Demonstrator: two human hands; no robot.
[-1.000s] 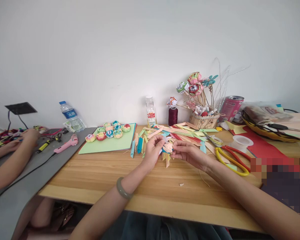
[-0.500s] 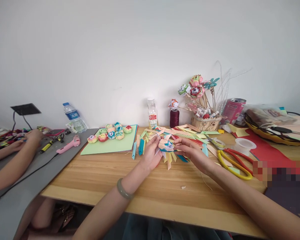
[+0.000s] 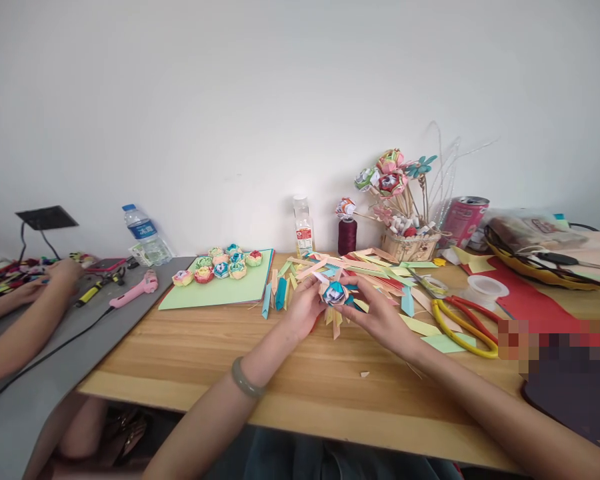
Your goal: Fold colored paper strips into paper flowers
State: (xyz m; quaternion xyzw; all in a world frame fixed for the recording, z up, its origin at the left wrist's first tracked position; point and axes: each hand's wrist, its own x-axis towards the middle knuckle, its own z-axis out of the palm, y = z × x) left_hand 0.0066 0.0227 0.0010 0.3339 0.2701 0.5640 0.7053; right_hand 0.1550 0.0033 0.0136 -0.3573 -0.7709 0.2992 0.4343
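Between my hands is a folded paper flower (image 3: pixel 335 292) with blue, white and peach petals, held above the table. My left hand (image 3: pixel 304 308) is closed around its left side and underside. From the right, my right hand (image 3: pixel 373 308) pinches the flower, thumb at its lower edge and fingers over the top. Beneath and behind lies a pile of folded paper strips (image 3: pixel 375 267) in peach, yellow, green, blue and red. Several finished paper flowers (image 3: pixel 222 269) rest on a green sheet (image 3: pixel 230 293) to the left.
Yellow-and-red-handled scissors (image 3: pixel 463 327) lie at right near a round white container (image 3: pixel 487 288). Behind stand a clear bottle (image 3: pixel 303 227), a dark red thread spool (image 3: pixel 347 237) and a basket of flowers (image 3: pixel 411 247). At far left, another person's arms (image 3: pixel 35 317) work beside a pink corded tool (image 3: pixel 135 291).
The flower has turned so its blue petals face me more. My right hand has moved in, from fingertips at the flower's edge to a thumb-and-finger pinch on it.
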